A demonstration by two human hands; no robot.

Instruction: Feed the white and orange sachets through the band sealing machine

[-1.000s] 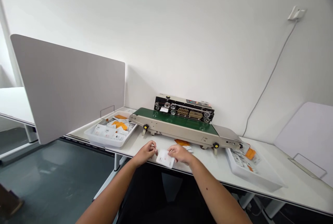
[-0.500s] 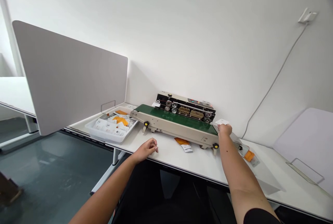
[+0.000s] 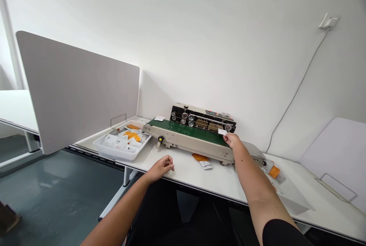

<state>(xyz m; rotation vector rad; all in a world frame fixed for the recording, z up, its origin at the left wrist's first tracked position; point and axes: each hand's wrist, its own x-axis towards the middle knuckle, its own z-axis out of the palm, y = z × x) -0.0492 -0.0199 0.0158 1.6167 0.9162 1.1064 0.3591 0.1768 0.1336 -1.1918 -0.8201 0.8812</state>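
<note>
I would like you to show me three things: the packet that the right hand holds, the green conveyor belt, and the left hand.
White packet [image 3: 222, 131]: head view, middle of its visible face.
Green conveyor belt [image 3: 193, 131]: head view, bare top surface.
Left hand [image 3: 161, 168]: head view, back of the hand.

A grey divider [image 3: 82, 93] stands left of your left hand [image 3: 160, 169]; a pale panel [image 3: 339, 154] rises right of your right hand [image 3: 231, 140], a wall socket [image 3: 325, 20] above it.

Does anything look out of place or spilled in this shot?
Possibly: a few orange and white packets lie loose on the table at the conveyor's near edge, while similar ones sit in the left tray. No damage shows.
</note>
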